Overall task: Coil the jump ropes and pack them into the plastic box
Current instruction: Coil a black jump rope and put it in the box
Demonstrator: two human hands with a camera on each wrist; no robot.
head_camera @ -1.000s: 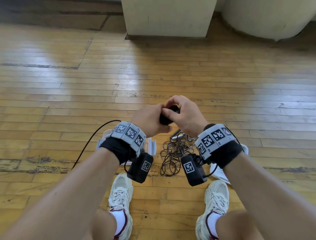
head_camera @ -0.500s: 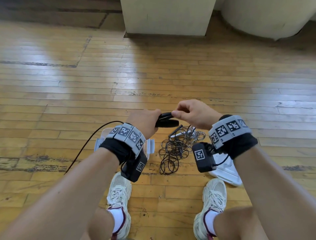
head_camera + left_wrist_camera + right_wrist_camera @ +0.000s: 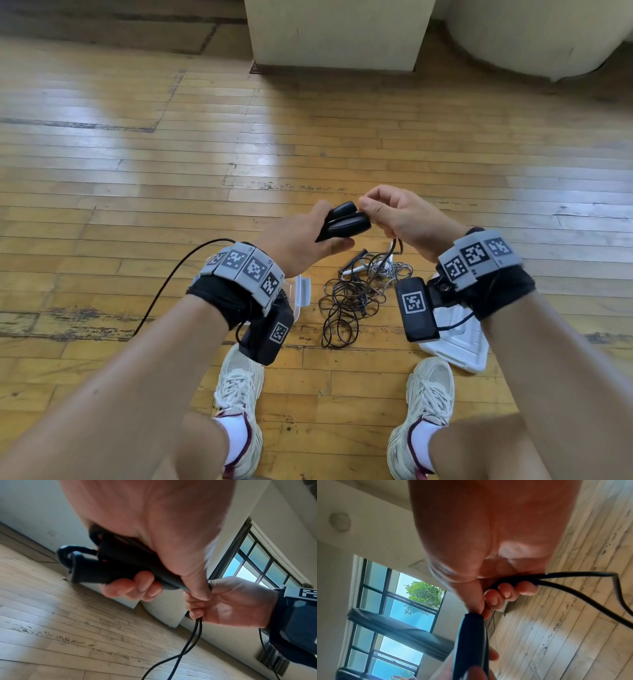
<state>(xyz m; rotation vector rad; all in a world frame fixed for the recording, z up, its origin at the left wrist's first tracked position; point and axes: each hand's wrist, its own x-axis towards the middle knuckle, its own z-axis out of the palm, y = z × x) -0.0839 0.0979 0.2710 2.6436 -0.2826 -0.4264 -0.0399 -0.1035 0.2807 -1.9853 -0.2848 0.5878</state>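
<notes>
2 black handles (image 3: 346,222) are gripped by the left hand (image 3: 301,240); the cord (image 3: 195,632) beside the handles is clamped in the right hand (image 3: 407,219), above the rope pile (image 3: 356,291).

A worn wooden floor (image 3: 342,137) carried tangled jump ropes (image 3: 356,294), a plastic box (image 3: 303,291) at nine o'clock, and a white lid (image 3: 459,342) at four.

— What sort of place is this?
— It looks like a gym or sports hall: a worn strip-wood floor (image 3: 171,171) with scuffed varnish and a painted line (image 3: 78,125).
— Anything else?
— Cream pillar bases (image 3: 335,34) stand on the boards, and a tall grid-paned window (image 3: 399,601) shows a tree outside.
</notes>
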